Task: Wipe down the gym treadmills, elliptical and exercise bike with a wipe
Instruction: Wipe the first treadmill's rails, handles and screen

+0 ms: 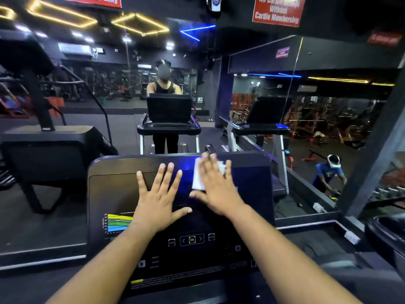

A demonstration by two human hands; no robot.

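Head view, near first: two bare forearms reach forward over a treadmill console (122, 194), dark glossy panel tilted up toward the camera. Left hand (158, 195) flat on the console's upper screen area, fingers straight and spread wide, holding nothing. Right hand (215, 186) just beside it, fingers also straight and spread, pressing down on one wipe (197, 177). Wipe sits under the right palm and fingers, near the console's top edge; it sticks out on the thumb side and a bit past the fingertips. Wipe is white, flat, roughly rectangular, a little blurred. Thumbs of the two hands are near each other, apart.

Lower on the console: one coloured chart sticker (117, 222) beside the left wrist, one OK button (192, 239) with arrow keys either side, between the forearms.

Beyond the console, a mirror wall (285, 62). Reflected in it: one person standing behind a treadmill console, a second treadmill (263, 123) to the right, one person in a blue shirt (327, 174) low at far right. Up top, two red signs (278, 10), yellow and blue light strips on the ceiling.
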